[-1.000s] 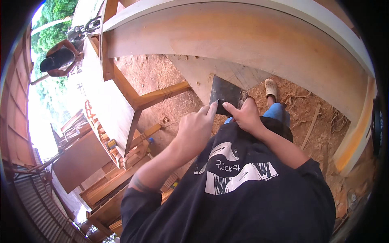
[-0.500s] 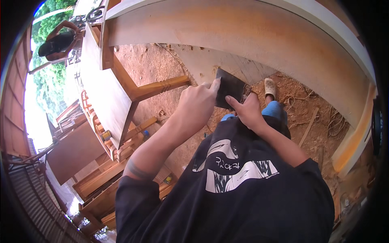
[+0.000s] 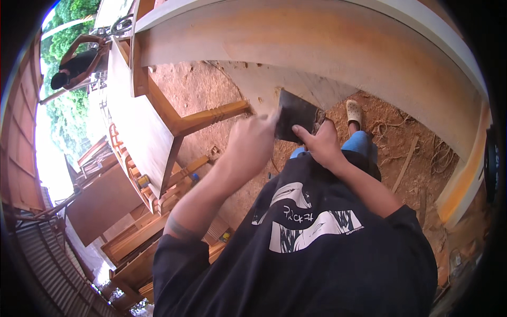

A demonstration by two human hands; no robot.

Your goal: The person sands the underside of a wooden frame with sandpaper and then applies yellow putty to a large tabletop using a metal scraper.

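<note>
My right hand (image 3: pixel 320 142) grips a thin, dark rectangular plate (image 3: pixel 297 113), its thumb lying flat over the near face. A little brownish residue clings around the plate's right edge. At the opposite edge is my left hand (image 3: pixel 251 140), curled closed and smeared by motion, with its forefinger side toward the plate's upper left. Whatever those fingers hold, if anything, is hidden. Both hands are in front of my black shirt, over the ground. Just beyond them curves a long wooden panel (image 3: pixel 296 39) with a pale rim and orange-brown staining.
A wooden piece with a carved leg (image 3: pixel 211 117) and pale flat top (image 3: pixel 142 127) stands to the left. Stacked timber (image 3: pixel 137 238) lies lower left. Another person (image 3: pixel 79 66) works at far left. Shavings cover the ground by my clog (image 3: pixel 354 112).
My left hand has shifted slightly left and down from the plate's edge and blurred. The plate has moved a touch left. The other person's head and arms have changed position.
</note>
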